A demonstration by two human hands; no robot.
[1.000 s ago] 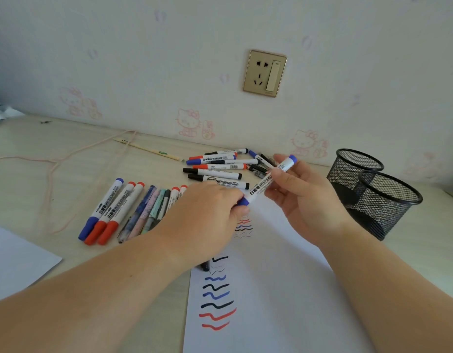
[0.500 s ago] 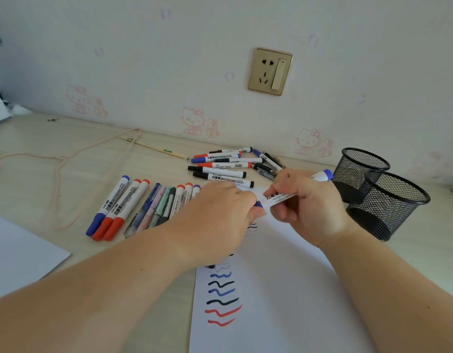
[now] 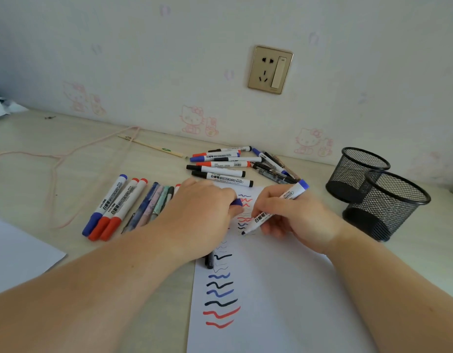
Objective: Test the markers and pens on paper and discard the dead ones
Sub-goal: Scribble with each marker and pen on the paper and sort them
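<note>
A: Largest first. Desk (image 3: 54,154): pale wood, against the wall. Paper (image 3: 271,301): white sheet, one column of wavy test strokes in black, blue and red.

B: Two mesh pen cups (image 3: 388,207): black, touching each other, right of the sheet. Which one takes the dead pens, I cannot tell.

A: Untested heap (image 3: 220,169) beyond the paper's far edge. Sorted row (image 3: 123,207) left of it, side by side.

B: Right hand (image 3: 296,215): fingers curled round the blue marker (image 3: 273,210), uncapped, tip on or just above the paper. Left hand (image 3: 202,217): closed round the blue cap (image 3: 236,202), resting on the sheet's edge.

A: Step in hand: testing this marker. Next, likely: draw a stroke, judge the ink, recap, then row or cup.
</note>
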